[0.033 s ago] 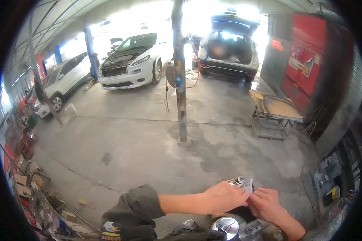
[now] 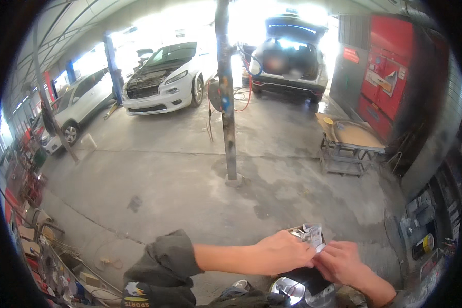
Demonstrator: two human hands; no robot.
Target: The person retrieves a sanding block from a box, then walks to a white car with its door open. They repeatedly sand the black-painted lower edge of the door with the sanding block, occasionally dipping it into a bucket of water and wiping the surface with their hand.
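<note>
Left sleeve (image 2: 172, 256) shifts a little left; hands stay close together

Both hands meet low on the right side of the view. The left hand (image 2: 285, 251), back side up, bends over the near edge of a crumpled printed sheet (image 2: 313, 235), grey and white (paper or plastic, I cannot tell). Its fingertips are hidden, so I cannot tell how it grips. The right hand (image 2: 340, 262) curls its fingers closed on the near right corner of the sheet, just beside the left fingers.

Below the hands sits a shiny round can (image 2: 292, 288), with a black thing (image 2: 310, 278) next to it. Farther off, a white car (image 2: 161, 87) shows its engine, near a worn metal post (image 2: 225, 102). A brown board (image 2: 351, 132) lies on a low stand (image 2: 342, 166).
</note>
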